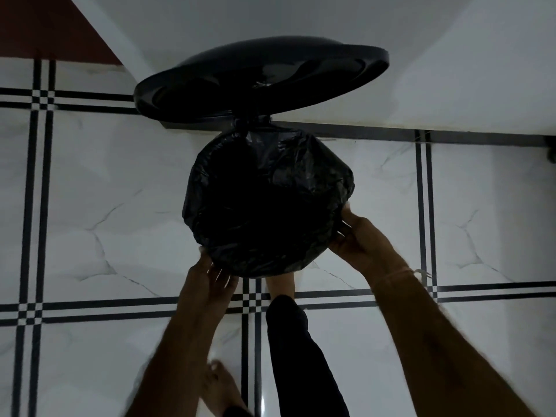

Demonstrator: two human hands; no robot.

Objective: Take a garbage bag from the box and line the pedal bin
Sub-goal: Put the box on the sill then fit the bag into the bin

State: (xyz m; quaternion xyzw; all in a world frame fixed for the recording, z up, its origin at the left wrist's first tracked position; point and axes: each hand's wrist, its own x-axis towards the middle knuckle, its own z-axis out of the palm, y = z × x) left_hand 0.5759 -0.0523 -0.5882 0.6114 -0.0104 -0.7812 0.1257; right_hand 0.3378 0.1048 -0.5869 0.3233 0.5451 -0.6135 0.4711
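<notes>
Nearest the camera: two bare forearms reaching down and forward, one at each side of the view, with a dark trouser leg (304, 356) between them. A bare foot (221, 386) stands on the floor at lower left. A second foot (279, 284) shows just under the bin's near edge, likely on the pedal, though the pedal itself is hidden.

Round black pedal bin (267, 203) seen from above, standing on the white marble-look tiled floor (90, 206) with black double-line borders. Its round black plastic lid (261, 79) is raised and tilted back against the pale wall (301, 19). A dark skirting strip (391, 132) runs along the foot of the wall.

Crinkled black plastic garbage bag (301, 170) sits in the bin, its mouth folded out over the rim all the way round. The interior is too dark to judge how far down the bag reaches.

Left hand (210, 273) is at the bin's near-left edge, fingers spread loosely and touching the bag's folded hem from below; no clear pinch visible, so whether it actually grips the plastic I cannot tell.

Right hand (358, 236) is at the bin's right edge, fingers curled in and closed on the bag's overhanging hem. A thin pale thread bracelet (406, 272) circles that wrist.

The bin lies between the two hands, just ahead of both.
</notes>
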